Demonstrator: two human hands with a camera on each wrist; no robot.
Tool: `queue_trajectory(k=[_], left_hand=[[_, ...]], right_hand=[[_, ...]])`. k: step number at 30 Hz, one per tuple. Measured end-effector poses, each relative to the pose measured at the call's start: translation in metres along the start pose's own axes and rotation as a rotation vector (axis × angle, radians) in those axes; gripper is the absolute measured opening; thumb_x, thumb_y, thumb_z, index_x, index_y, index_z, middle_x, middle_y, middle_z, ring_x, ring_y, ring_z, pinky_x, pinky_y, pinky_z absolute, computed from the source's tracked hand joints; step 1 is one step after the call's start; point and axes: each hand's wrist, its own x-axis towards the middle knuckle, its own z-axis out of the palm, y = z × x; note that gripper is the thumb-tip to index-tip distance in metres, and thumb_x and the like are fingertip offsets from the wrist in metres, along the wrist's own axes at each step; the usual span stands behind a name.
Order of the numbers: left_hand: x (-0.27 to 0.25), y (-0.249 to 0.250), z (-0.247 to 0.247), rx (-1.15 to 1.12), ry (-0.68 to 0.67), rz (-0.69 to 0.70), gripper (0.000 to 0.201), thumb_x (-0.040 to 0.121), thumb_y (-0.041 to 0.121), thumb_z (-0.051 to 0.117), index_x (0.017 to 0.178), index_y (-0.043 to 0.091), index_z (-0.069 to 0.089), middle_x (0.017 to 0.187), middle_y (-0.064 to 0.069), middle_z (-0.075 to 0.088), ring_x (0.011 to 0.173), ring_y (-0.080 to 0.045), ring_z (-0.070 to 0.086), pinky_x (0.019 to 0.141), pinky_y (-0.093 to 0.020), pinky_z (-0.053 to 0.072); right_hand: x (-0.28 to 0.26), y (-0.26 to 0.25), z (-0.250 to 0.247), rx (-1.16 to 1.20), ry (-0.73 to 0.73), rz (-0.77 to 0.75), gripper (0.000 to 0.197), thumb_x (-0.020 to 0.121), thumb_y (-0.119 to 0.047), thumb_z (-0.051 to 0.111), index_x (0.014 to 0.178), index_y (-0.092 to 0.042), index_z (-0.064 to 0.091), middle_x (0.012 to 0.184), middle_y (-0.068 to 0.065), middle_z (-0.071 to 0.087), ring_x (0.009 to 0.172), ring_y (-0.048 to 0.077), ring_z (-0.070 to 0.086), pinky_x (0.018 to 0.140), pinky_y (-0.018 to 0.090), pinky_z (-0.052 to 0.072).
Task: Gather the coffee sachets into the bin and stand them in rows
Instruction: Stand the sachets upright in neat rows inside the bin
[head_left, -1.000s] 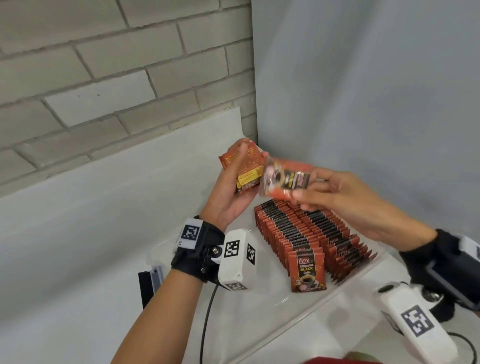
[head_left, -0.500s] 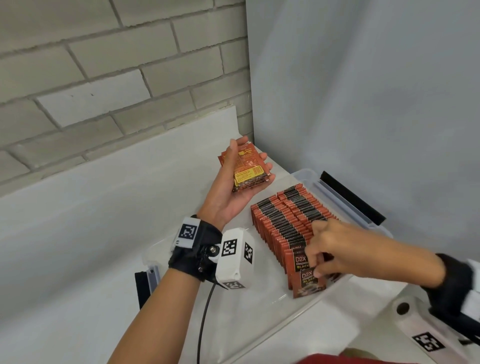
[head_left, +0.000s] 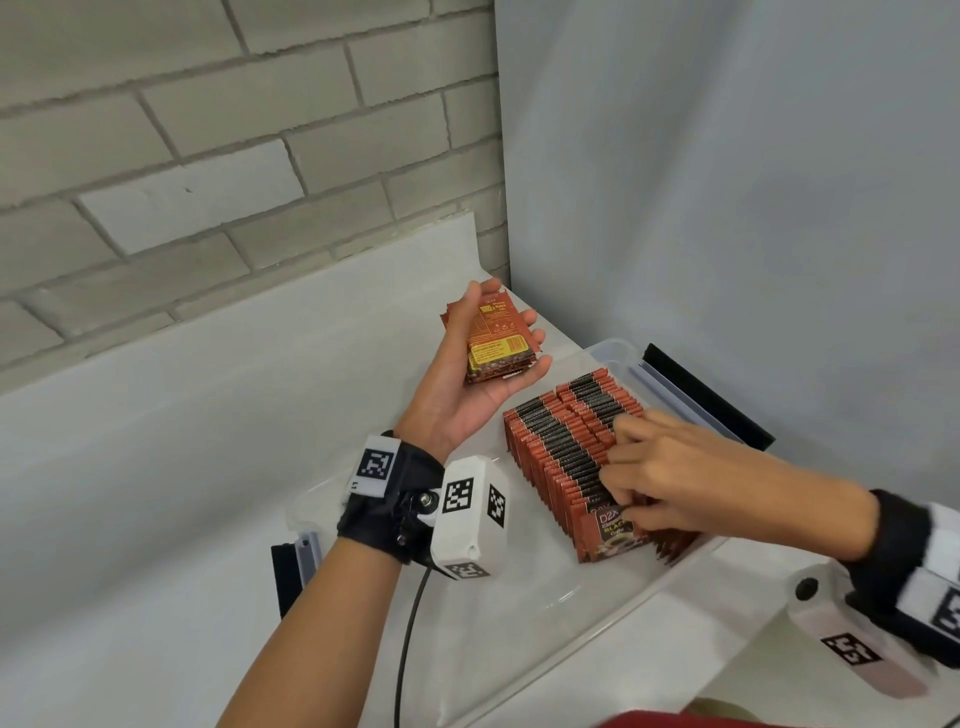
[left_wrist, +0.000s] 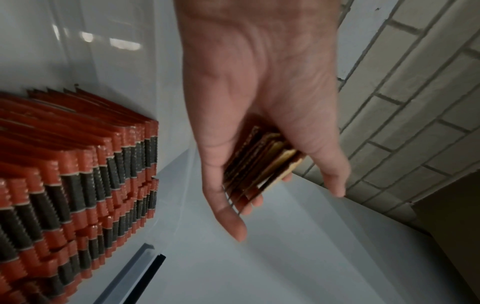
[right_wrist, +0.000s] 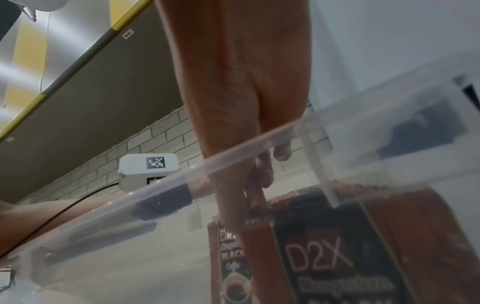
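Observation:
A clear plastic bin (head_left: 509, 618) holds two rows of red-and-black coffee sachets (head_left: 561, 447) standing on edge, also seen in the left wrist view as sachet rows (left_wrist: 64, 185). My left hand (head_left: 457, 400) hovers palm up over the bin's far left side and grips a small stack of sachets (head_left: 496, 338), fingers curled round that stack (left_wrist: 259, 164). My right hand (head_left: 660, 478) is down at the near end of the rows. Its thumb and fingers (right_wrist: 249, 197) pinch the top edge of the front sachet (right_wrist: 324, 257), which stands behind the bin wall (right_wrist: 182, 176).
The bin sits on a white counter (head_left: 156, 467) in a corner, with a brick wall (head_left: 208, 156) behind and a grey panel (head_left: 727, 208) to the right. Black latches (head_left: 701, 395) flank the bin ends. The bin's left half has bare floor.
My right hand took one sachet from the left hand's stack, carried it down and set it at the near end of the rows. The left hand stayed raised with its stack.

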Motion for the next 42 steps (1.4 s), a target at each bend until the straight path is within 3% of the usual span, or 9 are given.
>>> queue_trajectory(k=[4, 11, 17, 26, 30, 33, 35, 38, 42], left_hand=[[0.000, -0.001, -0.001, -0.044, -0.011, -0.006, 0.026, 0.088, 0.027, 0.057, 0.113, 0.021, 0.059, 0.104, -0.016, 0.063, 0.091, -0.026, 0.062, 0.073, -0.037, 0.056], [-0.002, 0.000, 0.001, -0.116, 0.003, 0.014, 0.044, 0.082, 0.013, 0.053, 0.125, 0.017, 0.059, 0.105, -0.019, 0.061, 0.093, -0.028, 0.061, 0.076, -0.041, 0.057], [-0.002, -0.001, 0.002, -0.065, 0.004, 0.022, 0.048, 0.085, 0.009, 0.052, 0.132, 0.018, 0.056, 0.116, -0.011, 0.056, 0.097, -0.027, 0.061, 0.074, -0.043, 0.058], [-0.003, -0.005, 0.002, 0.100, -0.068, -0.063, 0.044, 0.085, 0.010, 0.059, 0.127, 0.024, 0.060, 0.114, -0.007, 0.063, 0.098, -0.023, 0.065, 0.076, -0.039, 0.055], [-0.005, -0.007, 0.004, 0.160, -0.109, -0.123, 0.039, 0.085, 0.011, 0.059, 0.121, 0.025, 0.062, 0.109, -0.008, 0.067, 0.096, -0.027, 0.065, 0.071, -0.034, 0.055], [-0.005, -0.009, 0.005, 0.179, -0.128, -0.155, 0.044, 0.081, 0.011, 0.071, 0.122, 0.020, 0.060, 0.108, -0.010, 0.069, 0.095, -0.028, 0.066, 0.069, -0.033, 0.056], [-0.006, -0.010, 0.006, 0.162, -0.129, -0.182, 0.051, 0.074, 0.026, 0.079, 0.121, 0.017, 0.061, 0.109, -0.012, 0.069, 0.094, -0.027, 0.068, 0.069, -0.034, 0.056], [-0.007, -0.009, 0.007, 0.175, -0.116, -0.234, 0.063, 0.076, 0.062, 0.058, 0.116, 0.014, 0.066, 0.113, -0.014, 0.067, 0.098, -0.026, 0.065, 0.071, -0.033, 0.055], [-0.005, -0.008, 0.007, 0.156, -0.103, -0.269, 0.071, 0.075, 0.071, 0.043, 0.105, 0.011, 0.068, 0.090, -0.012, 0.063, 0.076, -0.020, 0.061, 0.066, -0.033, 0.055]], right_hand=[[0.000, 0.005, 0.001, 0.044, -0.034, 0.013, 0.019, 0.080, -0.045, 0.046, 0.070, -0.032, 0.036, 0.071, -0.022, 0.035, 0.076, 0.004, 0.027, 0.068, 0.018, 0.014], [-0.002, 0.008, 0.006, 0.144, -0.112, 0.087, 0.021, 0.088, -0.047, 0.058, 0.086, -0.031, 0.045, 0.089, -0.023, 0.042, 0.089, 0.000, 0.025, 0.085, 0.016, 0.026], [-0.002, 0.014, 0.000, 0.379, -0.139, 0.181, 0.022, 0.081, -0.050, 0.067, 0.084, -0.036, 0.050, 0.085, -0.023, 0.050, 0.099, -0.003, 0.037, 0.083, 0.012, 0.031], [0.018, 0.023, -0.039, 0.829, 0.422, 0.561, 0.038, 0.067, -0.057, 0.066, 0.090, -0.027, 0.065, 0.083, -0.011, 0.066, 0.073, -0.002, 0.056, 0.062, 0.009, 0.040], [0.033, 0.022, -0.040, 0.955, 0.477, 0.647, 0.043, 0.068, -0.057, 0.065, 0.100, -0.028, 0.061, 0.092, -0.011, 0.066, 0.080, 0.001, 0.055, 0.067, 0.017, 0.038], [0.040, 0.019, -0.036, 1.003, 0.461, 0.655, 0.036, 0.078, -0.041, 0.071, 0.107, -0.023, 0.058, 0.090, -0.007, 0.067, 0.081, 0.006, 0.056, 0.070, 0.021, 0.040], [0.042, 0.019, -0.034, 1.045, 0.460, 0.658, 0.031, 0.082, -0.030, 0.072, 0.109, -0.023, 0.058, 0.086, -0.002, 0.069, 0.085, 0.015, 0.061, 0.077, 0.030, 0.045], [0.038, 0.019, -0.039, 1.080, 0.508, 0.639, 0.021, 0.084, -0.025, 0.070, 0.104, -0.024, 0.065, 0.090, 0.001, 0.070, 0.091, 0.021, 0.063, 0.092, 0.042, 0.047], [0.033, 0.017, -0.052, 1.040, 0.660, 0.567, 0.008, 0.081, -0.023, 0.072, 0.089, -0.025, 0.072, 0.091, -0.003, 0.072, 0.088, 0.017, 0.064, 0.088, 0.041, 0.050]])
